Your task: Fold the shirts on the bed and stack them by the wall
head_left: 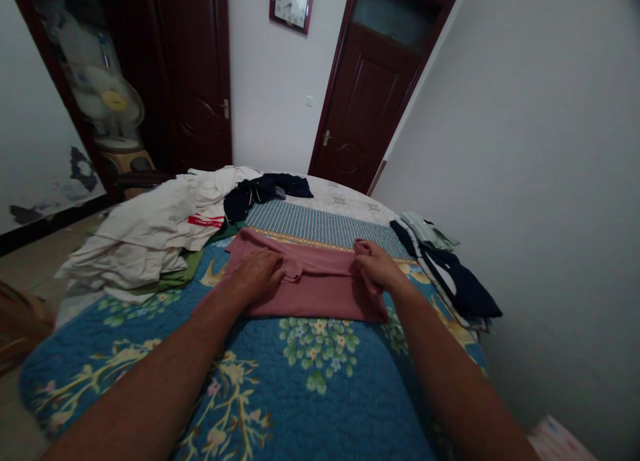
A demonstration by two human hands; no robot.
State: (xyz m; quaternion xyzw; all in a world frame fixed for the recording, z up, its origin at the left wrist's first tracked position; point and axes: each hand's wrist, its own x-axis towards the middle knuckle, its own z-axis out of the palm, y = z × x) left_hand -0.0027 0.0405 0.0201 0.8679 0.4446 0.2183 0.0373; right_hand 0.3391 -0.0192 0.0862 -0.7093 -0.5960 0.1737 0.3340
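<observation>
A pink T-shirt (310, 297) lies partly folded across the quilt in front of me, its collar near the middle. My left hand (260, 271) is on the left part of the shirt, the fingers curled down onto the fabric beside the collar. At the other end, my right hand (373, 266) is closed around a bunched piece of the same shirt, a little raised off the bed. My left fingertips are partly hidden by the hand.
The blue floral quilt (320, 394) covers the bed. White clothes (150, 221) are heaped at the left, with a navy garment (270, 186) beside them. Folded clothes (457, 277) are stacked at the right near the wall. A fan (115, 101) stands beyond the bed's left side.
</observation>
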